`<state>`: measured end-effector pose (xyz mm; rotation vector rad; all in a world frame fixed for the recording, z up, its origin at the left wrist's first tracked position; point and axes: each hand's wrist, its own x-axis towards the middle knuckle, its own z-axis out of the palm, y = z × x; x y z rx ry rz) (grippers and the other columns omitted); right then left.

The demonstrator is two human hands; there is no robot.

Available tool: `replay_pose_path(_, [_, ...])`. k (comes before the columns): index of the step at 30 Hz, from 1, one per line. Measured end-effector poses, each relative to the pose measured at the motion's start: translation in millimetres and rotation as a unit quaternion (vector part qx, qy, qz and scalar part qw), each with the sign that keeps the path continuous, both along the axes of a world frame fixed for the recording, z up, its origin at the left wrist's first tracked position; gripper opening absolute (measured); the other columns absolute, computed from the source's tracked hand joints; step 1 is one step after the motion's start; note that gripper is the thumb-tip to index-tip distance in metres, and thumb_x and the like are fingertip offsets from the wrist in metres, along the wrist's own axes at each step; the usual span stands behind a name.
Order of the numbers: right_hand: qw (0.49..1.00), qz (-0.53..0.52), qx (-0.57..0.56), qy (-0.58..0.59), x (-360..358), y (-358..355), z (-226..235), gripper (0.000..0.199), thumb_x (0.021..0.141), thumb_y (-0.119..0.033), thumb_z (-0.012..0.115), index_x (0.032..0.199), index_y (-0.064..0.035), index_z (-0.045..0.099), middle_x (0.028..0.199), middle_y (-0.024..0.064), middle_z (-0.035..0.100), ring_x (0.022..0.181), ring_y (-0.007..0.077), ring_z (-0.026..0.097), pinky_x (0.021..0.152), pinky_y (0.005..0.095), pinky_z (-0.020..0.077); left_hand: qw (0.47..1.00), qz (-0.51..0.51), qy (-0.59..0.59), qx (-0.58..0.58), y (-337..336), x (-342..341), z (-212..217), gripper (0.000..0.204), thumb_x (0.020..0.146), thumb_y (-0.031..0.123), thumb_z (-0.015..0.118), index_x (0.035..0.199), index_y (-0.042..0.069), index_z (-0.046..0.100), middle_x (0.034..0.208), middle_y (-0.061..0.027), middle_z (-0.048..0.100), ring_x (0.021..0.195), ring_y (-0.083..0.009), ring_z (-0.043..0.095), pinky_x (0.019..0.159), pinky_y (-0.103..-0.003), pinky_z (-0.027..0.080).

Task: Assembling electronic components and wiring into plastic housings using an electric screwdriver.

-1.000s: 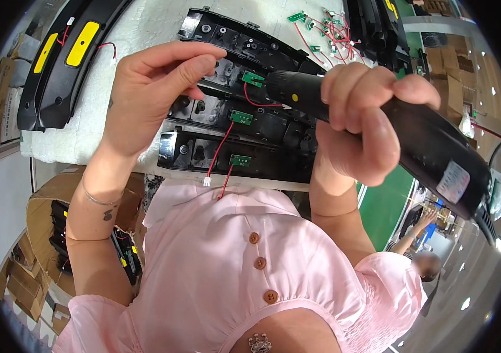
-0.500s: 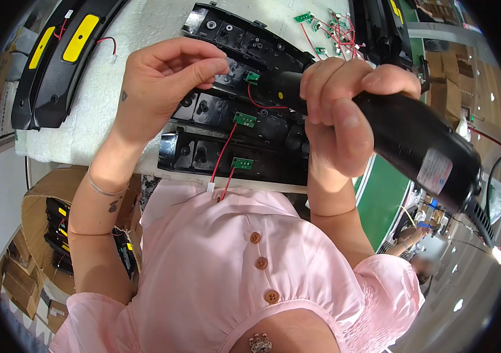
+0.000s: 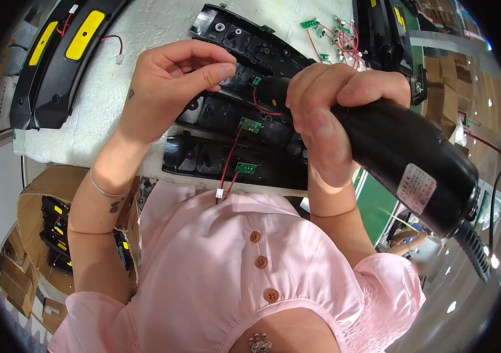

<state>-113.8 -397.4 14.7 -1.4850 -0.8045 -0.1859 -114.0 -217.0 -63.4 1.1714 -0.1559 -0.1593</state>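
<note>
My right hand [image 3: 330, 112] is wrapped round a black corded electric screwdriver [image 3: 406, 144]. Its front end points left, over the black plastic housings and close to a small green circuit board [image 3: 256, 82]; the tip is hidden. My left hand [image 3: 165, 88] hovers above the housings' left ends, thumb and forefinger curled together; anything pinched there is too small to make out. Nearer me, another green circuit board [image 3: 250, 125] with a red wire sits in a black housing [image 3: 212, 116]. The nearest housing [image 3: 206, 154] holds a third circuit board [image 3: 246, 169].
Loose green boards with tangled red wires [image 3: 344, 38] lie on the white foam-covered table [image 3: 156, 23]. Black housings with yellow labels [image 3: 85, 36] stand at the left, more [image 3: 380, 35] at the far right. A cardboard box [image 3: 32, 203] below holds similar parts. Another person's hand [image 3: 415, 241] shows at right.
My right hand and the screwdriver have shifted slightly left, and the tool's rear end has dropped a little. My left hand keeps its pinched pose. The whole view has moved slightly.
</note>
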Motion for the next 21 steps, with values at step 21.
replay_pose_path(21, [0.968,0.013,0.223,-0.112,-44.6,-49.7,64.9,0.029,0.072,-0.007,0.069,0.097,-0.0116,0.054,0.058,-0.0076,0.056,0.049,0.0027,0.051,0.053,0.0152,0.0442,0.929,-0.233,0.185,-0.222,-46.1,-9.3,31.4,0.017,0.090,0.014,0.061,0.102,0.002,0.064,0.089,-0.0060,0.066,0.077,-0.0091,0.063,0.071,-0.022,0.054])
